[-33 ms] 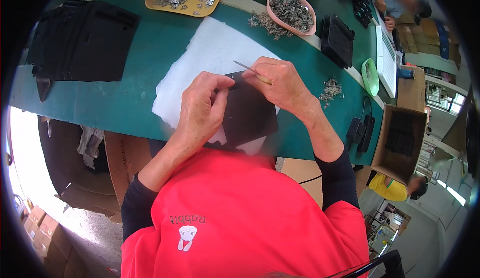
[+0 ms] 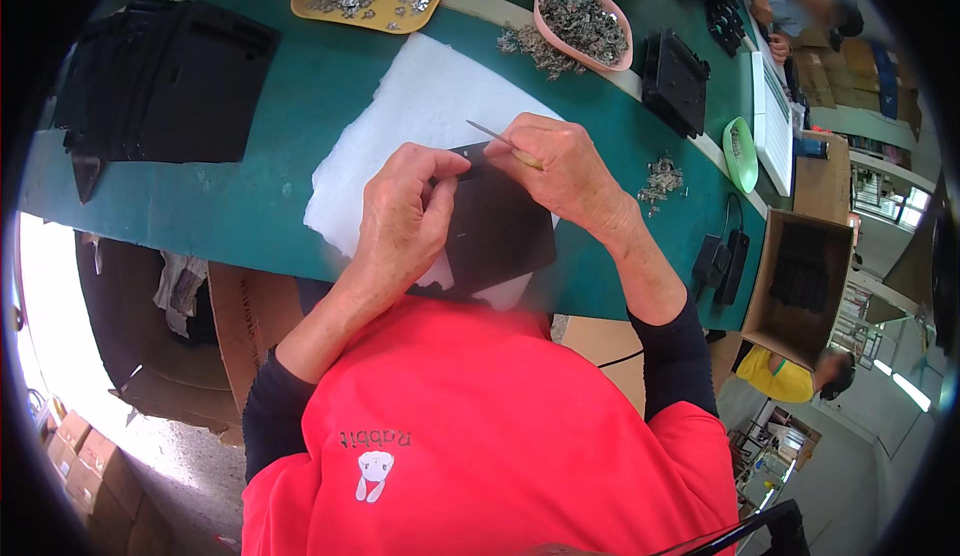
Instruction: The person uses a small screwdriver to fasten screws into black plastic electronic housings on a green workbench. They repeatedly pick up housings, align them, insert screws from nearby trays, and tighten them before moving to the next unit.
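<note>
A flat black plastic panel [image 2: 500,229] lies tilted in front of me, partly over a white foam sheet [image 2: 380,121] on the green table. My left hand [image 2: 408,206] is closed at the panel's far left corner, thumb and forefinger pressed near its edge. Whether a small part sits between those fingertips is hidden. In my right hand [image 2: 560,164] is a thin pointed metal tool [image 2: 487,132] with a yellowish handle, its tip directed up and left above the foam. The fingers of this hand also come close to the panel's far edge.
Black panels [image 2: 165,81] are stacked at the left. A yellow tray [image 2: 375,18], a pink bowl [image 2: 630,48] and a green bowl [image 2: 740,161] hold small metal parts; others lie loose. Black trays [image 2: 675,81] and cardboard boxes [image 2: 800,326] stand right. Co-workers are farther right.
</note>
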